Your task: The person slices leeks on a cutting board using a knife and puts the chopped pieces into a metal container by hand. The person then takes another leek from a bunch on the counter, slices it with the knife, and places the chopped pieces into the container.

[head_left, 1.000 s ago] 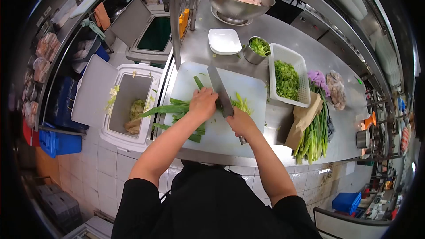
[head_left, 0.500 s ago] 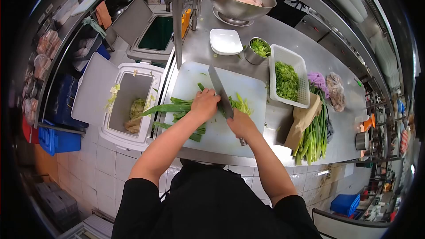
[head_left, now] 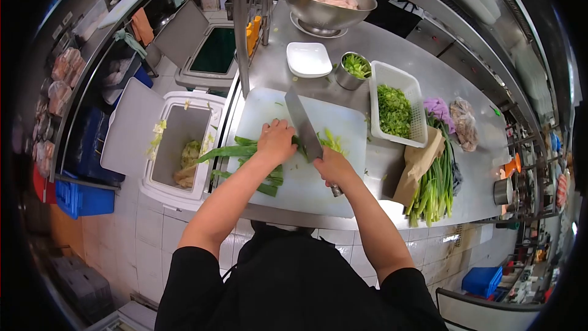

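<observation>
My right hand is wrapped round the handle of a broad kitchen knife, whose blade points away from me over the white cutting board. My left hand lies over long green leek-like leaves, holding them on the board just left of the blade. The part of the leaves under the palm is hidden. Thinly cut green pieces lie to the right of the knife. More cut green lengths rest beneath my left forearm.
Right of the board stand a white basket of chopped greens and a bunch of long green stalks in brown paper. Behind are a metal cup, white dishes and a steel bowl of pale meat. An open bin holds scraps at left.
My left hand has shifted slightly left, away from the blade, and its fingers lie flatter and more spread. The knife is still in my right hand, its blade turned a little.
</observation>
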The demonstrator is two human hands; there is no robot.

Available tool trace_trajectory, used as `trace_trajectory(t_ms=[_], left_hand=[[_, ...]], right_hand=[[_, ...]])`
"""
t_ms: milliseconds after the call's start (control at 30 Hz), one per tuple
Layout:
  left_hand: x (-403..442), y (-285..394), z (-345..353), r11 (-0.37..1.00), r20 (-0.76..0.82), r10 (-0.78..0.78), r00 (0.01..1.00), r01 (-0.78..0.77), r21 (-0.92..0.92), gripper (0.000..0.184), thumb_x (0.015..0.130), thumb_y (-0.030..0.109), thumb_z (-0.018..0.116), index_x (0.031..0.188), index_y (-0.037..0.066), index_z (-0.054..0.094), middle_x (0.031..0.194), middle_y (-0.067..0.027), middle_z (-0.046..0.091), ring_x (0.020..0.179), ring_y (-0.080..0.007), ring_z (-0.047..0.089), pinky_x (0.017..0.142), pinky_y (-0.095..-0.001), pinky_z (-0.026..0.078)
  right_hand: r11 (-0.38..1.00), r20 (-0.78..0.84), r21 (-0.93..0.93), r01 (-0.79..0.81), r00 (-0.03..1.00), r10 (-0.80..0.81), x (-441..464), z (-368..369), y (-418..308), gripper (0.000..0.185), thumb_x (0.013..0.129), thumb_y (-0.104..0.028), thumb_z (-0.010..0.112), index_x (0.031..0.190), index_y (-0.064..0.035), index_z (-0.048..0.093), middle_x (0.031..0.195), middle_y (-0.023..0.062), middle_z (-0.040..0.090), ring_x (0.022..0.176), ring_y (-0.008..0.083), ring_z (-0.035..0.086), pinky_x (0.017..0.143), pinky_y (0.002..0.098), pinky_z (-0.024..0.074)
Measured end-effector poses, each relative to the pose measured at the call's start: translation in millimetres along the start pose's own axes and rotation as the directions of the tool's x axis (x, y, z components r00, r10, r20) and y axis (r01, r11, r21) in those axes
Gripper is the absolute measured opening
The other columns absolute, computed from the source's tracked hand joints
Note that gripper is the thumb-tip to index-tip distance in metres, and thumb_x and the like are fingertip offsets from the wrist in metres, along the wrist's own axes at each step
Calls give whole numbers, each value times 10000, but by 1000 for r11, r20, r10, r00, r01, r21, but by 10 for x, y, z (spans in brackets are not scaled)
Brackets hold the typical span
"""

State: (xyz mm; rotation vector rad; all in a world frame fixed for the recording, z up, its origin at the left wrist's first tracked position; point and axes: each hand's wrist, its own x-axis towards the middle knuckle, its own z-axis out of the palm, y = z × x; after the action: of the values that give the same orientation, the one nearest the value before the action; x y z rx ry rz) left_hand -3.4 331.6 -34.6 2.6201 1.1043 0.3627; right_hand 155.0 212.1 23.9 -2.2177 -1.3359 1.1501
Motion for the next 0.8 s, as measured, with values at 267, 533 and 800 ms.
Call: trace_trajectory(t_ms=[267,533,800], left_hand=[[-58,87,112,998,64,49,997,-51,26,246,806,192,764,1024,90,717,1104,-89,613,1169,-292,563,975,-481,459],[-112,59,264,992,-23,115,993,-116,-38,156,808,98,706,964,94,714,1061,-72,621,1128,-295,573,933,-463,467],[-14,-116,266,946,-1,110,994,-105,-307,41,820,82,688,856,100,693,932,-74,656,1003,-306,622,869,-472,486]], right_hand=[[995,176,-92,-28,983,44,-74,-351,-202,399,917,-177,551,1255,36,545,714,161,660,485,257,640,485,409,554],[999,74,43,18,997,-21,49,-233,-78,371,928,-188,554,1216,46,556,710,165,664,506,284,662,525,422,563],[999,-6,-41,-27,1000,27,9,117,45,371,946,-203,513,1211,51,569,775,213,702,503,300,670,549,434,570]])
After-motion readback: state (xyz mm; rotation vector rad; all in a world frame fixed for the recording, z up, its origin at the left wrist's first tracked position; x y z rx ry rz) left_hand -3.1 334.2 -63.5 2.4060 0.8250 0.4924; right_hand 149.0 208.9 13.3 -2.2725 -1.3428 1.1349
